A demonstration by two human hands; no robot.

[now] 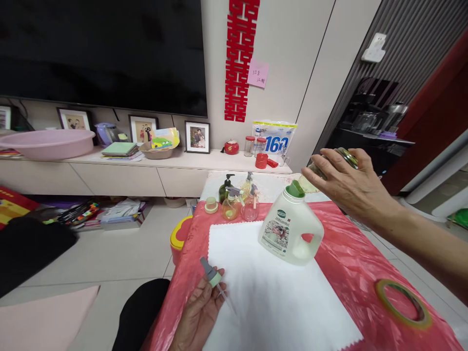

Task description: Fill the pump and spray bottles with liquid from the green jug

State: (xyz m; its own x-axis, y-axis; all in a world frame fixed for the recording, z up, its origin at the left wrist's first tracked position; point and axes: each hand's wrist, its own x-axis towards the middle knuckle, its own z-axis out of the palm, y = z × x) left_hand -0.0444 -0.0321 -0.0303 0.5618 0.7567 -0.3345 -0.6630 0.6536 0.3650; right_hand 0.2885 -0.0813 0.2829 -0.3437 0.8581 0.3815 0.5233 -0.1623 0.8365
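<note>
Our hands are well apart, each closed on something. The left hand (pixel 203 304) pinches a pump head (pixel 212 274) by its pale green collar, grey nozzle up, its tube slanting down to the right over the white cloth (pixel 288 307). The right hand (pixel 338 170) wraps a small glass bottle (pixel 348 157), which we hold tipped sideways just above the jug (pixel 292 226). That jug stands upright on the cloth, below and to the left of our right hand, its green spout (pixel 295 189) uncovered.

As for how far along we are, the pump head is off and the jug is open; a pale cap (pixel 211 204) sits beyond our left hand. The pump head is not yet seated on any bottle. We cannot tell whether liquid is passing between bottle and jug, or how full either is.

Farther out from our left hand, the pump bottles (pixel 229 208) stand grouped with their pumps on. On the red-covered tabletop (pixel 351 239), nearer us than the right hand, lies a tape roll (pixel 424 317).
</note>
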